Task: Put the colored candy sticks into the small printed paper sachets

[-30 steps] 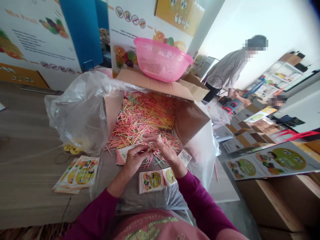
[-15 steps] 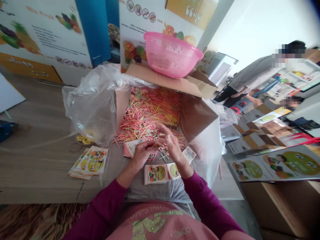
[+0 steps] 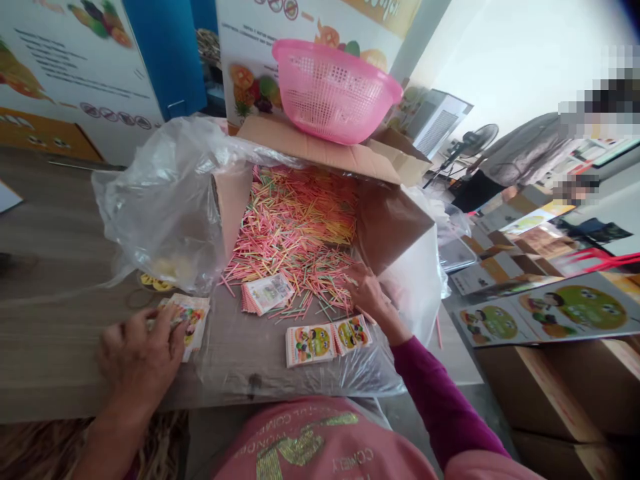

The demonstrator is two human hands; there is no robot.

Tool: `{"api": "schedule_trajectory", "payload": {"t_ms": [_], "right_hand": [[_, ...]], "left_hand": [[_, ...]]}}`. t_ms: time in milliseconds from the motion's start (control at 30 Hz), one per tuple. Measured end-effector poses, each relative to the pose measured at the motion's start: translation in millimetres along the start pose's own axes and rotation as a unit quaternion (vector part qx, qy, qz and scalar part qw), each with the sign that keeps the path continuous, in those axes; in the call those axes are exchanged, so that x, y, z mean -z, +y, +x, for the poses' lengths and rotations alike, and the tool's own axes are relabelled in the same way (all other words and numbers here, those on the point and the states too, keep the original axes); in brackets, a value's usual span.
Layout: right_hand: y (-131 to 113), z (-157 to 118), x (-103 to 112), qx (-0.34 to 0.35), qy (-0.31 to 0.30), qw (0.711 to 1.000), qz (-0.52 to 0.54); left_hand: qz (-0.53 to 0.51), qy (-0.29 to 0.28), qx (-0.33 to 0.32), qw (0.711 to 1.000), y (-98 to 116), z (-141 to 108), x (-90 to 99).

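Note:
My left hand (image 3: 143, 353) lies over a small pile of printed packets (image 3: 193, 320) on the left of the table, its fingers apart and touching them. At the right front edge of a heap of thin pink, yellow and green sticks (image 3: 295, 220), my right hand (image 3: 371, 297) has its fingers drawn together and pointing down. Its fingertips are partly hidden, so what they pinch cannot be made out. Between the hands, a stack of packets (image 3: 310, 345) lies on clear plastic beside a second packet stack (image 3: 353, 333). Another packet bundle (image 3: 267, 293) rests against the sticks.
The sticks spill from a cardboard box (image 3: 395, 227) lined with clear plastic (image 3: 160, 200). A pink basket (image 3: 335, 93) sits on its rear flap. Yellow bits (image 3: 155, 281) lie left. Cartons (image 3: 545, 393) stand right; a person (image 3: 525, 150) is in the background.
My hands have parted from in front of the box. The left has gone to the packets at the left, the right down to the sticks' edge. The view has shifted slightly.

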State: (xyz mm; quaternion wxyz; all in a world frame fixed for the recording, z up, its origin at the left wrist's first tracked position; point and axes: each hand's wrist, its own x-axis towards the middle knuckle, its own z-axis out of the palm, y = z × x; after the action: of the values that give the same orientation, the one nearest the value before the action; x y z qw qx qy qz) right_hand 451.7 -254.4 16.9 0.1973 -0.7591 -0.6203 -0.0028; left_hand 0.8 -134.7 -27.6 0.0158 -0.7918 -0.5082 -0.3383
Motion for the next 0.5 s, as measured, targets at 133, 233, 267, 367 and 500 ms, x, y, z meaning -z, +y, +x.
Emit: {"api": "schedule_trajectory", "payload": {"t_ms": [133, 233, 267, 367, 500], "right_hand": [[-9.4, 23.4, 2.5, 0.003, -0.087, 0.981, -0.173], [-20.4, 41.7, -4.7, 0.037, -0.124, 0.965, -0.227], [-22.7, 46.3, -7.7, 0.048, -0.130, 0.963, -0.233], [-24.3, 53.7, -13.5, 0.067, -0.134, 0.961, -0.232], [-16.0, 51.9, -13.9, 0.080, -0.141, 0.962, -0.218]], "left_hand": [[0.053, 0.058, -0.070, 0.994, 42.2, 14.2, -6.6], [-0.047, -0.033, -0.183, 0.982, 100.0, 32.7, -27.0], [-0.058, -0.091, -0.199, 0.974, 116.6, 38.8, -35.8], [-0.035, -0.192, -0.195, 0.961, 147.7, 49.7, -58.5], [-0.002, -0.207, -0.193, 0.959, 153.8, 44.9, -66.5]]}}
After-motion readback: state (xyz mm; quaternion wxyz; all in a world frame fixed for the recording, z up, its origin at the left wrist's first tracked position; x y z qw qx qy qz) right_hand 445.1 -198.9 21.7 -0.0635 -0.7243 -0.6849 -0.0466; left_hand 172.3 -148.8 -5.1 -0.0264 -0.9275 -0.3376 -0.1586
